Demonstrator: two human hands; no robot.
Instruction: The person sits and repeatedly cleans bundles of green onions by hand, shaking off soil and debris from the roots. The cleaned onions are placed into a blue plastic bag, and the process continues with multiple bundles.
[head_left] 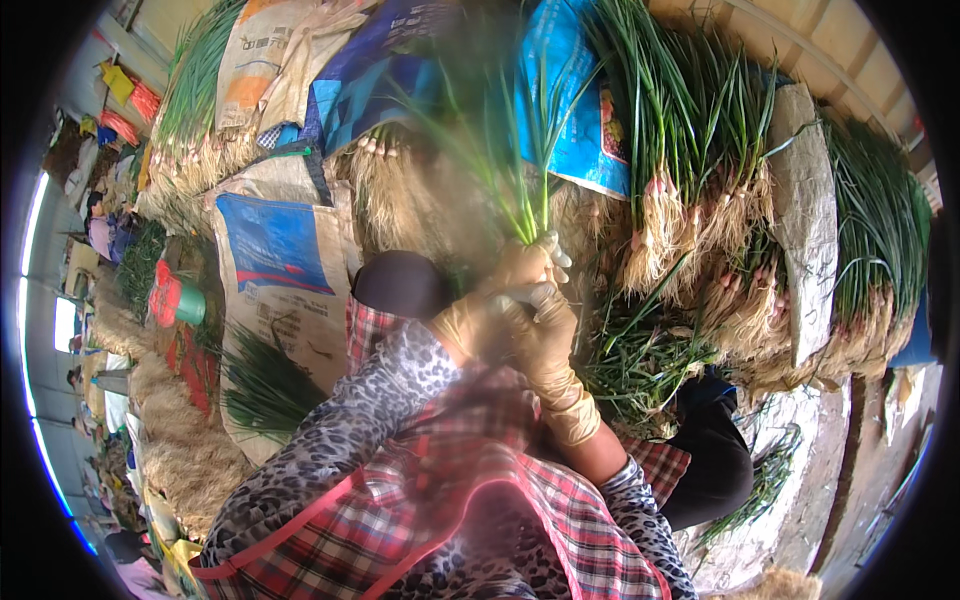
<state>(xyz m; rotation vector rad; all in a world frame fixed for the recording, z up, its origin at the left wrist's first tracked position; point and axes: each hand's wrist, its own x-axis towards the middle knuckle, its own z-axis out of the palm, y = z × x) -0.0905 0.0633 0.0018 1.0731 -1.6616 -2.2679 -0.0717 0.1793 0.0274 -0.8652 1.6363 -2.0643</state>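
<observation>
Both hands wear pale yellow rubber gloves and meet in front of my lap. My left hand is closed round a small bunch of scallions, whose green leaves fan upward and away from me. Just below and touching it, my right hand has its fingers curled in at the lower end of the bunch. What those fingers pinch is hidden. A blurred smear over the middle of the picture veils part of the leaves and the left wrist.
Stacked scallions with long roots stand at the far right, and more lie beyond a pale woven sack. A blue sack covers part of the far pile. Loose green leaves lie beside my right knee. A printed sack lies left.
</observation>
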